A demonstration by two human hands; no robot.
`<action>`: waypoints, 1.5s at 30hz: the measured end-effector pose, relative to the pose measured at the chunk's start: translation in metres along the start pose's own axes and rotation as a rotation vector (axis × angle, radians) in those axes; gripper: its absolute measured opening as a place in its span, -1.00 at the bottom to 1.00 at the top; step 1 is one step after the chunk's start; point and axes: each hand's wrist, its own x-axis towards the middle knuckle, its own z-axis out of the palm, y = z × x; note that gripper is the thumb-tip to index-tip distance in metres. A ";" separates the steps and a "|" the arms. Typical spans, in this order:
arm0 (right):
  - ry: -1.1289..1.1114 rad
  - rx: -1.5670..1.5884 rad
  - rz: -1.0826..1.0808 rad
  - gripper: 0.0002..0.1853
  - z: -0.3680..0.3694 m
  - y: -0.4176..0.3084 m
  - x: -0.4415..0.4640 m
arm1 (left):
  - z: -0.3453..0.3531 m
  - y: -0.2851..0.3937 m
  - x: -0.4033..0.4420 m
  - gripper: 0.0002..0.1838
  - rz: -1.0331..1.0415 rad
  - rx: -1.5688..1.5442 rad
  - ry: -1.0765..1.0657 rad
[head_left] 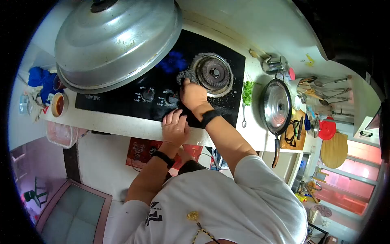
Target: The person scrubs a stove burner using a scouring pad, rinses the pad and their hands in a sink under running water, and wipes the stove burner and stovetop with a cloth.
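My right hand [194, 95] is closed on a dark grey steel wool scourer [185, 75], pressed to the black glass stove top [122, 92] just left of the burner [214, 72]. Pale suds or residue ring the burner and spot the glass around it. At the stove's front edge, my left hand [175, 128] lies flat with fingers stretched out, holding nothing, just below a control knob [172, 99]. A large domed metal lid [118, 44] covers the stove's left side and hides what is under it.
Right of the stove lie green herbs [248, 92], a spoon [244, 118] and a lidded frying pan [277, 106] with its handle over the counter edge. A metal pitcher [276, 64] stands behind. On the left is a bowl of reddish sauce [59, 105].
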 end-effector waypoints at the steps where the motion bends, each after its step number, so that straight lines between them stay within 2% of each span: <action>1: -0.058 0.021 -0.023 -0.72 -0.011 -0.002 0.002 | -0.001 0.001 -0.001 -0.74 -0.005 0.005 -0.002; 5: -0.150 -0.004 -0.085 -0.63 -0.032 0.001 0.062 | 0.006 -0.002 -0.003 -0.73 0.004 0.040 0.025; 7: -0.092 0.025 -0.126 -0.67 -0.029 0.013 0.096 | 0.003 0.003 -0.002 -0.72 0.001 0.057 0.022; 9: -0.204 -0.009 -0.060 -0.63 -0.045 0.024 0.121 | 0.002 0.002 0.000 -0.71 -0.003 0.055 -0.010; 14: -0.213 0.098 0.061 -0.47 -0.048 0.087 0.169 | -0.002 0.010 0.004 -0.71 -0.056 0.059 -0.042; 17: -0.169 0.089 0.075 -0.51 -0.045 0.119 0.184 | 0.000 0.009 0.003 -0.71 -0.068 0.083 -0.050; 19: 0.041 0.145 0.108 -0.55 -0.025 0.153 0.187 | 0.003 0.008 0.003 -0.72 -0.054 0.103 -0.030; 21: -0.169 0.174 0.127 -0.47 -0.017 0.199 0.196 | 0.004 0.006 0.001 -0.73 -0.050 0.104 -0.035; 23: -0.331 0.633 0.456 -0.53 -0.076 0.178 0.145 | 0.002 0.006 0.002 -0.73 -0.056 0.108 -0.044; 25: -0.280 0.583 0.411 -0.53 -0.017 0.232 0.171 | 0.002 0.007 0.002 -0.72 -0.063 0.106 -0.054; 27: -0.221 0.542 0.365 -0.52 -0.008 0.238 0.186 | 0.002 0.007 0.002 -0.72 -0.059 0.100 -0.068; 29: -0.113 0.234 0.180 -0.52 -0.038 0.197 0.196 | 0.006 0.006 -0.001 -0.71 -0.043 0.108 -0.027; 30: -0.072 0.384 0.091 -0.48 -0.014 0.196 0.225 | 0.008 0.005 -0.001 -0.71 -0.029 0.108 0.012; 32: -0.130 0.319 0.074 -0.50 -0.040 0.128 0.230 | 0.005 0.006 0.003 -0.71 -0.029 0.119 0.013; 33: -0.092 0.323 0.052 -0.51 -0.046 0.096 0.220 | 0.004 0.009 0.002 -0.71 -0.030 0.112 0.012; 35: -0.254 0.255 -0.003 -0.53 -0.057 0.044 0.196 | 0.003 0.010 0.000 -0.70 -0.042 0.107 -0.002; 39: -0.454 0.087 -0.273 -0.51 -0.043 -0.015 0.116 | 0.006 0.007 0.000 -0.69 -0.070 0.134 -0.066; 41: -0.321 0.178 -0.369 -0.55 -0.028 -0.026 0.097 | 0.007 0.007 0.003 -0.70 -0.045 0.138 -0.039; 43: -0.367 0.177 -0.346 -0.59 -0.047 -0.025 0.113 | 0.005 0.009 0.001 -0.71 -0.030 0.155 -0.026; 45: -0.422 0.056 -0.234 -0.63 -0.062 -0.013 0.151 | 0.005 0.010 0.003 -0.71 -0.009 0.168 -0.002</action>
